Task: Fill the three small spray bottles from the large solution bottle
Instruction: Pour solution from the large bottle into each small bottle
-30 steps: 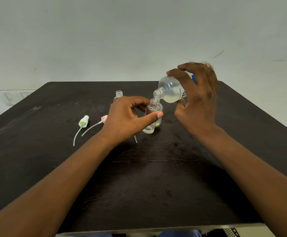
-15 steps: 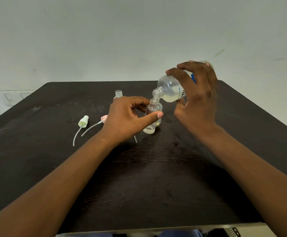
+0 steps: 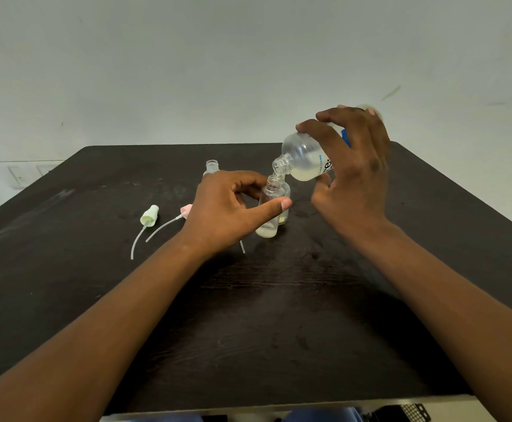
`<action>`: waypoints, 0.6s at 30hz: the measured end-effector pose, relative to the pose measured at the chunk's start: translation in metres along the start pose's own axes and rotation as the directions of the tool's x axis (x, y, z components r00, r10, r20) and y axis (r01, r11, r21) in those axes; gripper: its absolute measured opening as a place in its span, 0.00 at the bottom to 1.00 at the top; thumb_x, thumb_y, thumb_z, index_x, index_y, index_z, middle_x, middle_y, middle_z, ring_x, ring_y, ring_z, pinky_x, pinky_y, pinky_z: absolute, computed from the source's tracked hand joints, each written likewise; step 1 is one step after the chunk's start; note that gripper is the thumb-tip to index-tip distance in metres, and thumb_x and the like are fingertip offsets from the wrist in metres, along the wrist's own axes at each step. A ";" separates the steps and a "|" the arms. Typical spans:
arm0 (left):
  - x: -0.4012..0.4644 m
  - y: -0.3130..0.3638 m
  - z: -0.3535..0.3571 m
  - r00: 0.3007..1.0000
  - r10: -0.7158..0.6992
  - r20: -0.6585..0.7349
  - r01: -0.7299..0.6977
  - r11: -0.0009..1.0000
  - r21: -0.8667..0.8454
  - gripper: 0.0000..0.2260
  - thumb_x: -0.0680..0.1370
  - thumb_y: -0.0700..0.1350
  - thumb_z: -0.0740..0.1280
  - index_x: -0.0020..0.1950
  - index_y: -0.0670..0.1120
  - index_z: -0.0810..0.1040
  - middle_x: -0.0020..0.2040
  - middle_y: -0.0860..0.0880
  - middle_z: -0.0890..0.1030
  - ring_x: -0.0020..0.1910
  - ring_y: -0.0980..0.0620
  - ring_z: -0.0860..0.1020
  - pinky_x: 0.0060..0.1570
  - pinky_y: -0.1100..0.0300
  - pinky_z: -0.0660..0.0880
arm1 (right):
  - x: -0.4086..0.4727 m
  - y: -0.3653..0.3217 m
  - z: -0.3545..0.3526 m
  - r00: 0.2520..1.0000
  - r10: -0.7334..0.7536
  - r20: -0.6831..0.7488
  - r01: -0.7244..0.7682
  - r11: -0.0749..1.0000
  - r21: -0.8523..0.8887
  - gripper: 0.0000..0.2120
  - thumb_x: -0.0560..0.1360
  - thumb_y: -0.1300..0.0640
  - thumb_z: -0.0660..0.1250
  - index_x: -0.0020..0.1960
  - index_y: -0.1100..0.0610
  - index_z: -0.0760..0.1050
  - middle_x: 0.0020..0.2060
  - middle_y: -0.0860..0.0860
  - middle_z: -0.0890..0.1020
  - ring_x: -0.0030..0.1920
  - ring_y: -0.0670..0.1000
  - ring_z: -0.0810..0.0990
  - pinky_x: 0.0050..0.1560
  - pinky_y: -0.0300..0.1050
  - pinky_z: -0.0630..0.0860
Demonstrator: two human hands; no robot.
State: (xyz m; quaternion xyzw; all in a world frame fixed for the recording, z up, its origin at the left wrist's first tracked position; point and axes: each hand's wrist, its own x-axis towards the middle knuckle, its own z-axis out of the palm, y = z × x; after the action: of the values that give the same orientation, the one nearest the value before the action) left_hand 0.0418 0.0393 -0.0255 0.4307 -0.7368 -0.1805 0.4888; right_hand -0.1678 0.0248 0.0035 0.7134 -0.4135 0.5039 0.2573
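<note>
Tilting large bottle [image 3: 305, 158] in right hand [image 3: 352, 178], left hand [image 3: 227, 214] gripping small bottle [image 3: 268, 208]

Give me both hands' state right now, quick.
Left hand: holding the small clear plastic spray bottle upright.
Right hand: holding the large clear plastic solution bottle, tilted.

A dark wooden table [image 3: 96, 300] (its grain scuffed pale toward the left) stands against a plain, evenly lit off-white wall [image 3: 187, 71]; a wall switch plate [image 3: 20, 176] sits low left.
</note>
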 end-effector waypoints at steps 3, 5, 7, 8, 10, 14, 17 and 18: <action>0.000 0.000 0.001 1.000 0.005 -0.004 -0.004 1.000 0.005 0.16 0.73 0.59 0.78 0.54 0.51 0.89 0.43 0.56 0.88 0.29 0.60 0.80 0.32 0.59 0.78 | 0.000 0.000 0.000 1.000 0.000 -0.003 0.000 1.000 -0.002 0.32 0.62 0.71 0.64 0.64 0.57 0.82 0.63 0.57 0.81 0.68 0.61 0.78 0.76 0.62 0.66; 0.000 0.000 0.001 1.000 0.011 -0.012 -0.010 1.000 0.011 0.15 0.73 0.58 0.79 0.53 0.50 0.89 0.42 0.56 0.88 0.30 0.63 0.80 0.34 0.62 0.76 | 0.000 0.000 0.000 1.000 -0.002 -0.003 0.002 1.000 -0.002 0.31 0.63 0.71 0.63 0.64 0.57 0.82 0.63 0.57 0.81 0.68 0.61 0.78 0.75 0.63 0.66; 0.000 0.001 0.001 1.000 0.019 -0.009 -0.018 1.000 0.017 0.14 0.73 0.57 0.79 0.53 0.49 0.89 0.43 0.55 0.88 0.31 0.66 0.80 0.36 0.65 0.74 | 0.000 0.000 0.000 1.000 -0.002 -0.001 0.002 1.000 -0.002 0.32 0.63 0.71 0.63 0.65 0.56 0.82 0.63 0.57 0.81 0.68 0.61 0.78 0.75 0.63 0.66; 0.000 0.001 0.001 1.000 0.022 -0.005 -0.022 1.000 0.021 0.14 0.74 0.57 0.79 0.54 0.49 0.89 0.43 0.55 0.88 0.32 0.67 0.80 0.36 0.66 0.74 | 0.000 0.000 -0.001 1.000 -0.002 0.000 0.002 1.000 -0.003 0.32 0.63 0.71 0.63 0.65 0.56 0.82 0.63 0.57 0.81 0.68 0.61 0.78 0.76 0.63 0.66; 0.000 0.001 0.001 1.000 0.022 -0.001 -0.022 0.999 0.028 0.15 0.74 0.56 0.79 0.55 0.48 0.89 0.44 0.55 0.88 0.32 0.67 0.80 0.36 0.67 0.74 | 0.000 0.000 -0.001 1.000 0.000 -0.001 0.000 1.000 -0.003 0.31 0.63 0.71 0.63 0.65 0.56 0.82 0.63 0.57 0.81 0.68 0.61 0.78 0.76 0.63 0.66; 0.000 0.001 0.000 1.000 0.021 -0.004 -0.021 0.999 0.026 0.14 0.74 0.55 0.80 0.54 0.49 0.89 0.43 0.55 0.88 0.31 0.66 0.80 0.35 0.67 0.74 | 0.001 0.000 -0.001 1.000 0.005 -0.003 -0.005 1.000 -0.005 0.32 0.63 0.71 0.63 0.65 0.56 0.82 0.63 0.57 0.81 0.68 0.61 0.78 0.77 0.62 0.65; -0.001 0.002 0.000 0.999 0.037 -0.004 -0.037 0.999 0.027 0.14 0.74 0.57 0.79 0.54 0.50 0.89 0.43 0.56 0.88 0.31 0.66 0.80 0.34 0.68 0.74 | 0.001 -0.001 -0.001 1.000 0.002 -0.003 -0.002 1.000 -0.004 0.32 0.63 0.71 0.63 0.64 0.56 0.82 0.63 0.57 0.81 0.68 0.61 0.78 0.77 0.62 0.65; -0.001 0.002 0.000 0.999 0.040 -0.005 -0.040 0.999 0.026 0.14 0.74 0.57 0.79 0.54 0.50 0.89 0.43 0.56 0.88 0.31 0.66 0.80 0.34 0.68 0.74 | 0.001 -0.001 -0.001 1.000 0.000 -0.003 -0.001 1.000 -0.004 0.32 0.63 0.71 0.63 0.64 0.56 0.82 0.63 0.57 0.81 0.68 0.61 0.78 0.76 0.62 0.65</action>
State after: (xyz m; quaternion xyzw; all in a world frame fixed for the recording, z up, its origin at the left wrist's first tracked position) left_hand 0.0408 0.0410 -0.0248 0.4229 -0.7462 -0.1598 0.4887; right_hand -0.1678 0.0258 0.0044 0.7118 -0.4143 0.5043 0.2594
